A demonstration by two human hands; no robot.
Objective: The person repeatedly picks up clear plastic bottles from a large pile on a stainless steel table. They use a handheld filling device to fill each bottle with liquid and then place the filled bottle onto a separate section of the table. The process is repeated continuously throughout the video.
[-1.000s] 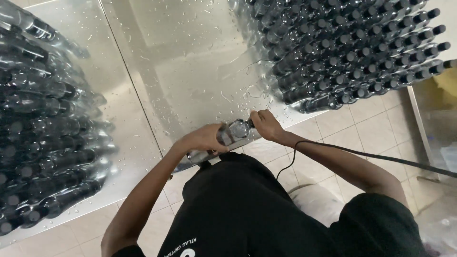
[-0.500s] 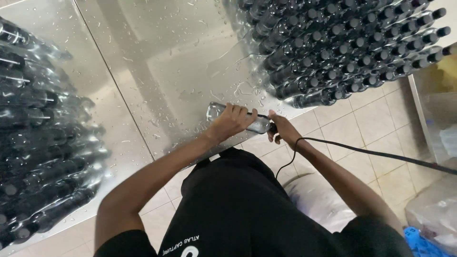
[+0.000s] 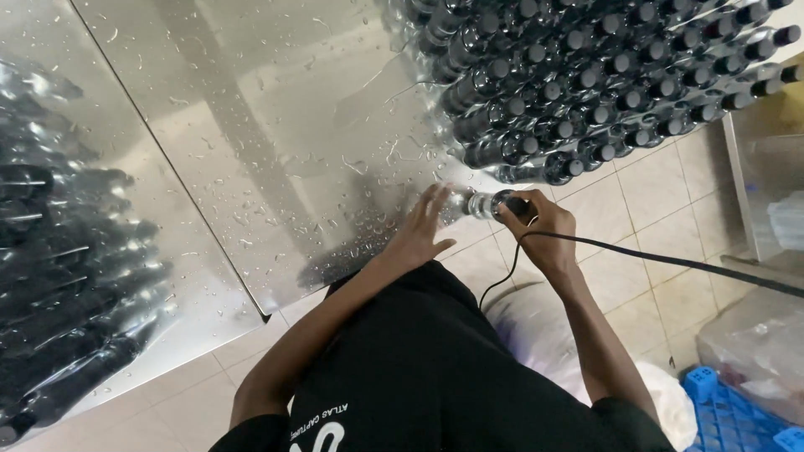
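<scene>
- Where the wet steel table (image 3: 276, 117) meets its lower right edge, near the middle of the frame, I see both of my hands working at one clear plastic bottle (image 3: 483, 203).
- My right hand (image 3: 544, 224) is clenched around the dark-capped end of that bottle, fingers curled over the cap, with a black cable (image 3: 670, 261) running out from under the hand toward the right edge of the frame.
- My left hand (image 3: 425, 226) lies open, fingers spread flat on the tabletop, its fingertips just beside the bottle's other end; whether they actually touch it I cannot tell.
- The bottle lies on its side at the table's edge, just below the big stack of dark-capped bottles (image 3: 586, 75) that fills the upper right of the frame.
- Another mass of wrapped bottles (image 3: 67, 276) fills the left side of the frame, blurred and shiny.
- Water droplets are scattered over the steel between the two stacks.
- Below the table I see pale floor tiles (image 3: 645, 192), a white sack (image 3: 536, 335) under my right forearm, and a blue plastic crate (image 3: 737, 414) in the lower right corner.
</scene>
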